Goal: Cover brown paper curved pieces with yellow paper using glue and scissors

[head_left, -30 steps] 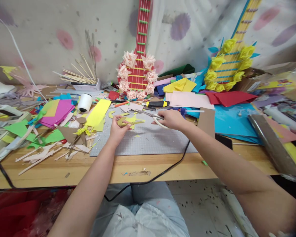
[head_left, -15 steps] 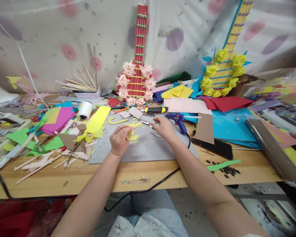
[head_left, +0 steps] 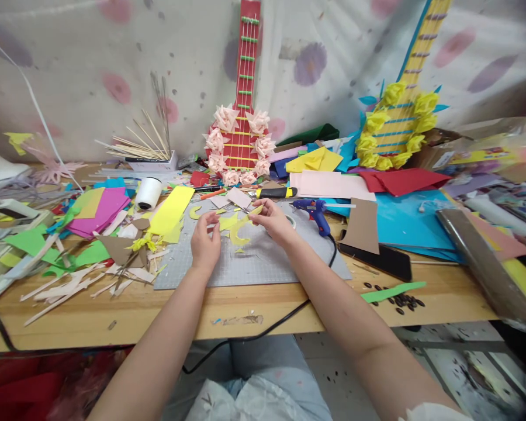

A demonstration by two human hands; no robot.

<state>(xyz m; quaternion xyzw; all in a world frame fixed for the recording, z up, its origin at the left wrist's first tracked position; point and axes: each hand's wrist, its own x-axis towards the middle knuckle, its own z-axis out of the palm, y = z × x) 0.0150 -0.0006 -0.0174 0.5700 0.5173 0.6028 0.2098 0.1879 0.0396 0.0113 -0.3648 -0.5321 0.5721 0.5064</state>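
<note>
My right hand [head_left: 272, 220] pinches a small strip of yellow paper [head_left: 256, 210] between thumb and fingertips. Left of it, my left hand [head_left: 205, 242] has its fingers loosely bent and apart, with nothing visibly held. Between the hands is a curved yellow paper cutout [head_left: 239, 235], slightly blurred, close to the grey cutting mat [head_left: 245, 272]. Another hooked yellow cutout [head_left: 194, 213] lies beyond my left hand. A white looped handle [head_left: 293, 222], apparently of scissors, shows partly behind my right hand.
A blue glue gun [head_left: 316, 215] lies right of the mat, its black cord crossing the table edge. Behind stands a red paper guitar [head_left: 244, 140] with pink flowers. Yellow paper [head_left: 172, 214] and scraps crowd the left; a phone [head_left: 386, 264] and dark beads [head_left: 404, 302] lie right.
My right hand has come off the scissors, moved left and now pinches a yellow strip. My left hand has opened and let go of the yellow cutout.
</note>
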